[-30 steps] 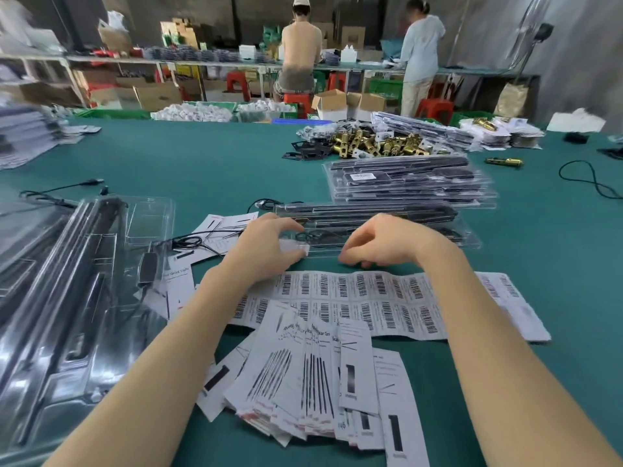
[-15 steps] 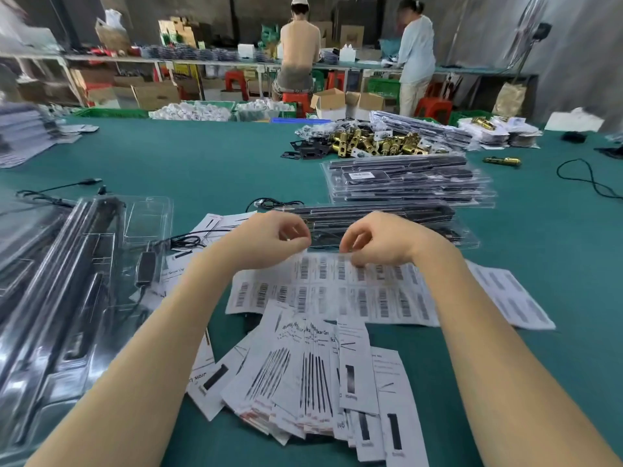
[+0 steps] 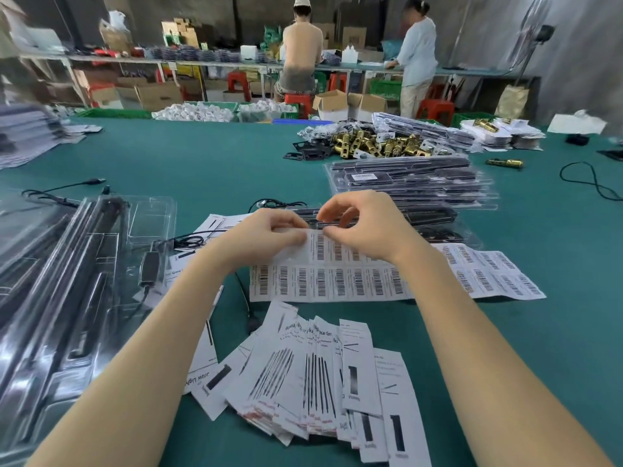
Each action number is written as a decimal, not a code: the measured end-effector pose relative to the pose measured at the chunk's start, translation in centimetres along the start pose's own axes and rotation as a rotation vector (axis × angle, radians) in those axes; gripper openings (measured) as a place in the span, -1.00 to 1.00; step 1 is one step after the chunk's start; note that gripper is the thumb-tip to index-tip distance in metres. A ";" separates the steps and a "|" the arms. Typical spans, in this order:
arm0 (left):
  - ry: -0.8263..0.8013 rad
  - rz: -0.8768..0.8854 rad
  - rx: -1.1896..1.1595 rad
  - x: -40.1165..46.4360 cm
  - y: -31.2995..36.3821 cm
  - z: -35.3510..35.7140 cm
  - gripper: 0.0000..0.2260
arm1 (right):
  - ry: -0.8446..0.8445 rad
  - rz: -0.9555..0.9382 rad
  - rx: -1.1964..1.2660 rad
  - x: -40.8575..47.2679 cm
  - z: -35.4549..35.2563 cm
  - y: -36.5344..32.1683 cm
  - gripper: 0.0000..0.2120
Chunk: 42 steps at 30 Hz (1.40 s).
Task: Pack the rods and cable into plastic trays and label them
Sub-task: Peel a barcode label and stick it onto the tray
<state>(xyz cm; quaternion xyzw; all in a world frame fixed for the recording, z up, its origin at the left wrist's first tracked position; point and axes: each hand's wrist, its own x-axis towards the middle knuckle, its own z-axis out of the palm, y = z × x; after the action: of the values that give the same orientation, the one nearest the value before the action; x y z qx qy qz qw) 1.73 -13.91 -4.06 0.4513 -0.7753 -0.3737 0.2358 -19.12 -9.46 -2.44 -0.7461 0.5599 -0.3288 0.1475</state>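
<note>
Mid-labelling: trays part packed, one barcode sticker being peeled

Near: fanned insert cards (image 3: 323, 375); label sheet (image 3: 337, 281) w/ left hand (image 3: 266, 235) grip pinching its raised edge, right hand (image 3: 360, 227) grip pinching a sticker. Packed tray (image 3: 435, 219) just behind hands awaits label, labelled stack (image 3: 411, 183) beyond; trays (image 3: 67, 298) at left of counter (image 3: 202, 156) hold rods, cable

A white barcode label sheet (image 3: 340, 281) lies mid-counter, its far edge lifted. Filled clear trays (image 3: 414, 183) are stacked beyond; rods in open trays (image 3: 67, 281) lie at the left edge.
</note>
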 end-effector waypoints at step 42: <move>-0.107 -0.260 -0.594 0.1 -0.2 -0.6 -0.94 | 0.143 -0.188 0.055 -0.4 2.0 0.6 -0.88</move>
<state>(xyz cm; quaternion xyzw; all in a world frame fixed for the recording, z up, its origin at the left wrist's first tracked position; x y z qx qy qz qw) 2.22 -14.28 -3.80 0.4380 -0.5795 -0.6336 0.2662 -18.25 -9.61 -4.40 -0.7658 0.4872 -0.4087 0.0962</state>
